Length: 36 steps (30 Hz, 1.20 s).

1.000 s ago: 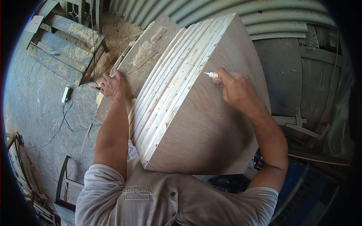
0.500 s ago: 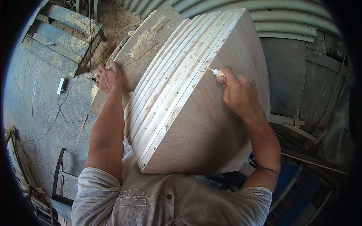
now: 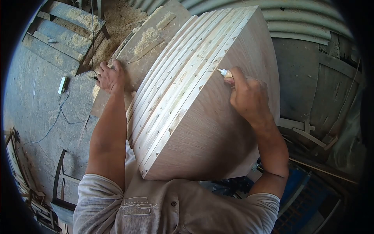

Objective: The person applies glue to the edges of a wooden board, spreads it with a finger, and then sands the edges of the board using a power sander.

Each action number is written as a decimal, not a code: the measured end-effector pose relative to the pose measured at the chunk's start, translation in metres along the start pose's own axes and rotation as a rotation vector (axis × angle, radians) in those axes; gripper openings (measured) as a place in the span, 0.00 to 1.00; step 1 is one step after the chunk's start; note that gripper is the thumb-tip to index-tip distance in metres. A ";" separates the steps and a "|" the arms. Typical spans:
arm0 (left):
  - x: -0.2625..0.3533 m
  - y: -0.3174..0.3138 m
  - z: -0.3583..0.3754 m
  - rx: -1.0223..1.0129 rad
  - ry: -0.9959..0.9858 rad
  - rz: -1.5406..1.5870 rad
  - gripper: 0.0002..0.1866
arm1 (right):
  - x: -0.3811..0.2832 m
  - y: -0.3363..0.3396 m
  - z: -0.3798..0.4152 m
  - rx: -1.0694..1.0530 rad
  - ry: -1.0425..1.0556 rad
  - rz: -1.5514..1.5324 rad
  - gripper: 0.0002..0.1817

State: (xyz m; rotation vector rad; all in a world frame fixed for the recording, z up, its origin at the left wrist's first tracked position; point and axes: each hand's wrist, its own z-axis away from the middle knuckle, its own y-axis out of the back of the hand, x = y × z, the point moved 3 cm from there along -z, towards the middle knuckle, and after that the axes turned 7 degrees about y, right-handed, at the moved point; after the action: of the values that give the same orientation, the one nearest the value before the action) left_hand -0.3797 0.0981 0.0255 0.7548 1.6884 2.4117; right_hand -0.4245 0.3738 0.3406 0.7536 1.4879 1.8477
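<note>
My right hand (image 3: 249,91) is closed round a small glue bottle (image 3: 226,73) with a white nozzle. The nozzle tip is at the upper edge of a stack of curved wooden panels (image 3: 187,80), where the pale strips meet the brown plywood face (image 3: 202,128). Whether any glue comes out is too small to see. The stack stands on edge against the front of my body. On its left side, my left hand (image 3: 111,78) rests on the edge of a dusty board (image 3: 134,74), its fingers bent and apart.
Wood scraps and sawdust lie on the board. A slatted wooden piece (image 3: 64,35) stands at upper left. A small white box (image 3: 63,84) with a blue cord lies on the grey floor (image 3: 43,113). Corrugated metal sheet (image 3: 300,19) closes off the back.
The view has shifted slightly, and the stack appears a little farther left at its near end. Both hands keep nearly the same places, with the nozzle still at the panel edge.
</note>
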 end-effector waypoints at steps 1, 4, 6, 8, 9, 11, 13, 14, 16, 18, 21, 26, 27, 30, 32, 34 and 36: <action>0.000 -0.001 -0.001 0.000 0.001 -0.001 0.30 | 0.000 0.001 -0.001 0.018 0.011 -0.017 0.03; -0.001 -0.002 -0.001 -0.005 0.009 -0.022 0.29 | 0.000 0.000 -0.002 0.063 0.059 -0.006 0.03; 0.000 -0.002 -0.001 0.004 0.003 -0.008 0.29 | 0.000 0.000 -0.002 0.090 0.095 0.023 0.05; -0.002 -0.005 -0.002 0.018 -0.005 -0.014 0.29 | 0.001 -0.001 -0.001 0.069 0.079 0.047 0.05; -0.002 -0.004 -0.002 0.035 -0.013 -0.017 0.29 | 0.002 -0.001 -0.001 0.068 0.080 0.047 0.05; -0.002 -0.004 -0.001 0.029 -0.014 -0.019 0.29 | 0.002 0.000 -0.001 0.082 0.082 0.063 0.06; -0.001 -0.003 -0.001 0.025 -0.016 -0.019 0.29 | 0.001 -0.001 -0.001 0.088 0.083 0.056 0.06; -0.002 -0.003 -0.001 0.027 -0.020 -0.017 0.29 | 0.001 -0.001 -0.001 0.093 0.083 0.048 0.06; -0.002 -0.003 -0.001 0.029 -0.023 -0.015 0.29 | 0.001 -0.001 -0.001 0.097 0.086 0.049 0.06; -0.001 -0.003 -0.001 0.038 -0.025 -0.018 0.29 | 0.001 -0.001 -0.001 0.100 0.089 0.049 0.06; -0.002 -0.006 -0.002 0.054 -0.029 -0.019 0.29 | 0.000 -0.001 -0.001 0.105 0.088 0.050 0.06; -0.003 -0.006 -0.002 0.045 -0.028 -0.024 0.29 | -0.002 0.000 -0.001 0.085 0.043 0.015 0.05; -0.002 -0.006 -0.002 0.043 -0.026 -0.028 0.29 | -0.002 0.000 -0.001 0.085 0.043 0.014 0.05; -0.001 -0.004 -0.001 0.042 -0.025 -0.020 0.30 | -0.003 0.000 -0.001 0.099 0.044 0.011 0.05; -0.002 -0.004 -0.001 0.040 -0.024 -0.021 0.30 | -0.002 0.000 -0.001 0.107 0.049 0.001 0.06; -0.002 -0.005 -0.001 0.038 -0.022 -0.023 0.30 | -0.002 0.000 -0.002 0.125 0.084 0.037 0.04; -0.002 -0.005 -0.001 0.026 -0.012 -0.025 0.30 | -0.002 0.001 -0.002 0.142 0.120 0.073 0.05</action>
State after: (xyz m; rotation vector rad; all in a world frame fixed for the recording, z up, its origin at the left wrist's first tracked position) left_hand -0.3794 0.0981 0.0201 0.7449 1.7169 2.3686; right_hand -0.4250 0.3705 0.3406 0.7845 1.7029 1.8851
